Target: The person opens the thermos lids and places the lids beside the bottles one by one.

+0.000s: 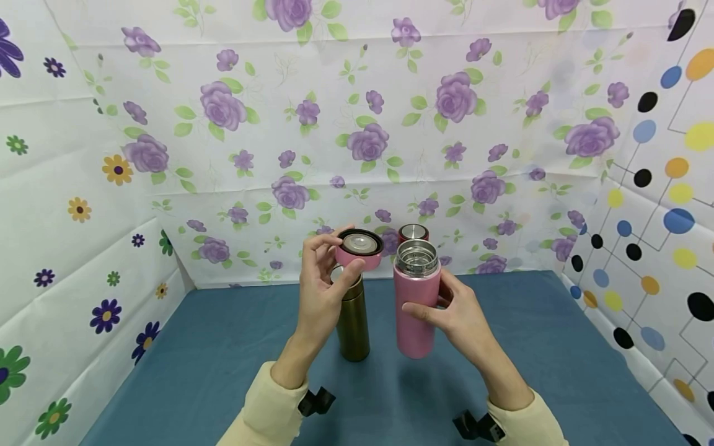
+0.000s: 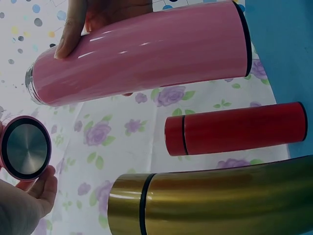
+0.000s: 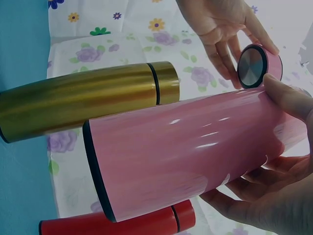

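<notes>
Now, pink bottle in gripping right hand, lid in pinching left hand.

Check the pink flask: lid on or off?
Off. The left hand holds the pink lid apart from the pink flask, whose metal neck shows bare and open.

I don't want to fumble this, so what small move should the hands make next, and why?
I'd probably have the left hand turn the pink lid over, ready to cover the pink bottle. The lid's inside seems to face up, and the bottle, held in the right hand, has its mouth uncovered.
</notes>
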Demonstrator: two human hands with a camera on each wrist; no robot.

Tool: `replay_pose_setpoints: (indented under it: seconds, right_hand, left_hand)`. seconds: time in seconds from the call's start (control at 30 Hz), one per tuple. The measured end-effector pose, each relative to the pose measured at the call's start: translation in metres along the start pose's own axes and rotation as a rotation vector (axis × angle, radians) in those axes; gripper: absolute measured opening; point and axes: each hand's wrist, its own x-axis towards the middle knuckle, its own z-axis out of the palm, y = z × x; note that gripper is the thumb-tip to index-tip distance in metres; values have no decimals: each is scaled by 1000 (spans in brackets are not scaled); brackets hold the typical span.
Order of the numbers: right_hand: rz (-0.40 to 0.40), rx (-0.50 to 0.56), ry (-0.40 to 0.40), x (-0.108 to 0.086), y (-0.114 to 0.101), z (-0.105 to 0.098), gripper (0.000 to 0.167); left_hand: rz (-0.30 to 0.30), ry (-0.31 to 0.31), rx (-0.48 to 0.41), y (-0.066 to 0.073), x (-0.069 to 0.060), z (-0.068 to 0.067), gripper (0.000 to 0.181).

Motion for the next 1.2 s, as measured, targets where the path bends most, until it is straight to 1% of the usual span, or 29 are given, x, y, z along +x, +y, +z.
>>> replay_pose_setpoints:
  seconds: [0.1, 0.3, 0.4, 0.57, 0.7, 0.83, 0.97, 1.1, 1.2]
  right_hand:
    - [3, 1, -8, 0, 0, 1, 64]
    - [0, 3, -9, 0, -1, 1, 67]
    - [-15, 12, -14, -2, -2, 3, 68]
    - [-42, 32, -49, -5, -4, 7, 64]
    - [-47, 28, -50, -5, -6, 8, 62]
    - [-41, 36, -67, -5, -7, 15, 63]
    - [-33, 41, -99, -5, -6, 27, 62]
    - [-25, 54, -136, -4, -6, 40, 60]
    - [-40, 69, -154, -3, -10, 49, 60]
  left_hand:
    - [-1, 14, 7, -1, -2, -3, 45]
    - [-3, 38, 30, -5, -5, -14, 39]
    - [-9, 57, 34, -8, -6, -26, 38]
    - [-37, 77, 21, -12, -13, -49, 38]
    - [-76, 91, 14, -14, -16, -65, 37]
    - [-147, 110, 56, -16, -19, -83, 36]
    - [-201, 152, 91, -19, -22, -101, 35]
    - [-232, 195, 113, -24, -25, -115, 35]
    - [-246, 217, 121, -26, -27, -123, 37]
